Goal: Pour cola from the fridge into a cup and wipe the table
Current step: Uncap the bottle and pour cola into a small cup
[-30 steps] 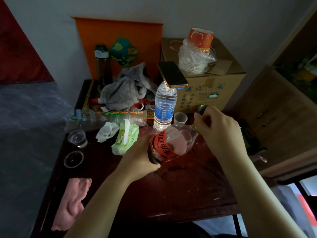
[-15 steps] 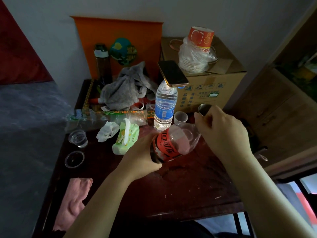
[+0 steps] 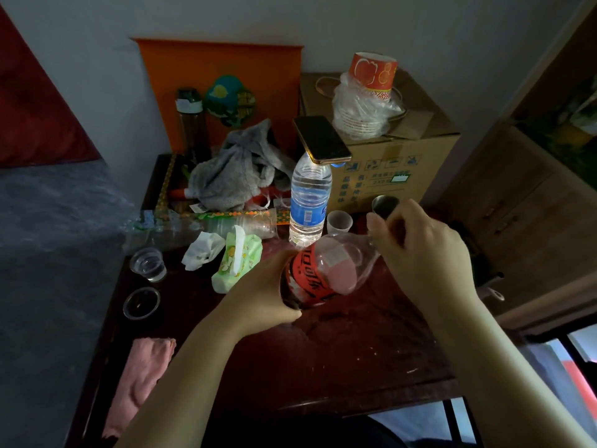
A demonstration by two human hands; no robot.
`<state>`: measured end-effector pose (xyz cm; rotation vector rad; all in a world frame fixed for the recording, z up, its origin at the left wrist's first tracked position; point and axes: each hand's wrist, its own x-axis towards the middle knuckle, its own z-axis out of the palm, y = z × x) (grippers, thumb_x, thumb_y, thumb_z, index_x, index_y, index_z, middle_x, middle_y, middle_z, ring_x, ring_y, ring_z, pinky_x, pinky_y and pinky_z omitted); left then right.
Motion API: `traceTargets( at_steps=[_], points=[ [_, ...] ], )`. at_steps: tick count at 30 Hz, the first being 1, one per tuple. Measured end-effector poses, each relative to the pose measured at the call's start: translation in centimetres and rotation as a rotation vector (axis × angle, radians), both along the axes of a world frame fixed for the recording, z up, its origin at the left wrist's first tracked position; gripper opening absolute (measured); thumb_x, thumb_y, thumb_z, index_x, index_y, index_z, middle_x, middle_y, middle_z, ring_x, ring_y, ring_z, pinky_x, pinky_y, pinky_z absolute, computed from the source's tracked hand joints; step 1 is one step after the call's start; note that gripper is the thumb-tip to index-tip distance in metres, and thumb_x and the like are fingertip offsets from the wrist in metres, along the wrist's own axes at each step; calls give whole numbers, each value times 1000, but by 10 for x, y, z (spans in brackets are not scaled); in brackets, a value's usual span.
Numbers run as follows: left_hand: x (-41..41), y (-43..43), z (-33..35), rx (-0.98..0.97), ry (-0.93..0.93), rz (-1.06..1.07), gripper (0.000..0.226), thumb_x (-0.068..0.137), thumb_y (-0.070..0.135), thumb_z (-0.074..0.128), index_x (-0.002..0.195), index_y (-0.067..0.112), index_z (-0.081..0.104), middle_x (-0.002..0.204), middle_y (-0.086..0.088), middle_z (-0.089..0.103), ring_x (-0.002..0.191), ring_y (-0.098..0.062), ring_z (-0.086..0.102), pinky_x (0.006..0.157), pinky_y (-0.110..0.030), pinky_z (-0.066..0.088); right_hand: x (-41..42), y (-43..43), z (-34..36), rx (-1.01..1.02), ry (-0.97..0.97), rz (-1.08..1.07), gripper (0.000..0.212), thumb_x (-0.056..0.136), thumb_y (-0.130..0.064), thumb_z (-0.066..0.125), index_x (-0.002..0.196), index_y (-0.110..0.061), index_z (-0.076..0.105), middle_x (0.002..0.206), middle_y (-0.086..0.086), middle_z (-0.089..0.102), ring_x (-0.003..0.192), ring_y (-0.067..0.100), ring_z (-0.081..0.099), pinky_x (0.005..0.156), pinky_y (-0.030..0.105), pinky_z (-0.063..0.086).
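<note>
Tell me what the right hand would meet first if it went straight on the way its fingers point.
The right hand points left at the tilted cola bottle, whose neck its fingers seem to pinch, so that comes first. Beyond it, the small clear cup probably comes next, though depth is unclear.

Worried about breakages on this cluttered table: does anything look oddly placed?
Yes. A phone lies balanced on top of the upright water bottle, overhanging it; a nudge might topple it. The left hand and right hand hold a tilted cola bottle just in front.
</note>
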<state>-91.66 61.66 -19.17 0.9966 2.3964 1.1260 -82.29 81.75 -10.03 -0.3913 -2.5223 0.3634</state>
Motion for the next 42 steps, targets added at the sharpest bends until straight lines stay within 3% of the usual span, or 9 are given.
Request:
traceTargets(
  at_steps=[4,7,12,21,24,28,35,39,42],
  points=[
    [-2,5,2,-43,86,33,58,61,20,75,107,41,47,93,19,60,85,4,58,71,-27,54,-4,-2,-4,-61,-120,-158,42,88,-56,45,73,-17,50,58,-3,54,56,24,53,47,29,34],
    [-4,1,0,-37,-5,40,67,59,22,77,114,43,46,96,20,61,87,6,59,71,-24,53,-3,-12,-1,2,93,67,31,88,-36,58,73,-10,51,58,-7,52,53,20,50,47,29,33],
    [-3,-3,-1,-36,-50,13,77,59,23,80,122,45,42,102,24,60,93,11,57,71,-13,46,0,-1,4,-59,132,351,30,85,-39,54,81,-9,55,74,-8,53,69,13,50,57,29,38],
    [-1,1,-2,-109,62,53,60,61,28,74,113,40,47,96,16,61,87,-1,59,74,-35,53,2,7,-9,-171,-132,-81,42,80,-64,52,77,-23,54,66,-9,55,63,10,53,50,28,39],
    [0,-1,-4,-108,30,61,64,60,27,75,115,39,46,95,15,61,84,-2,60,73,-37,54,6,2,-11,-175,-18,29,33,83,-53,57,78,-21,52,64,-11,56,61,6,52,49,21,37],
    [2,-2,-6,-96,-26,58,74,58,25,78,121,40,43,98,17,61,86,0,61,75,-35,56,9,1,-8,-267,49,292,26,86,-45,59,94,-19,58,91,-22,56,84,-2,53,67,7,37],
    [2,-3,-9,-101,-20,70,74,59,26,78,123,38,42,100,16,60,87,1,60,75,-34,55,15,12,-9,-396,-19,376,31,87,-30,63,118,-30,57,109,-19,56,100,-1,56,79,8,42],
    [1,-3,-11,-113,-4,67,72,58,28,77,120,39,42,99,18,59,85,3,59,71,-29,54,18,11,-10,-416,-29,212,50,82,-55,56,124,-28,52,112,-14,56,99,1,58,77,23,50],
    [0,-1,-13,-122,12,57,72,58,29,78,119,41,41,99,21,58,85,5,58,67,-22,50,19,10,-7,-343,-63,73,58,73,-74,40,108,-32,59,89,-15,62,80,0,58,66,26,48]
  ],
)
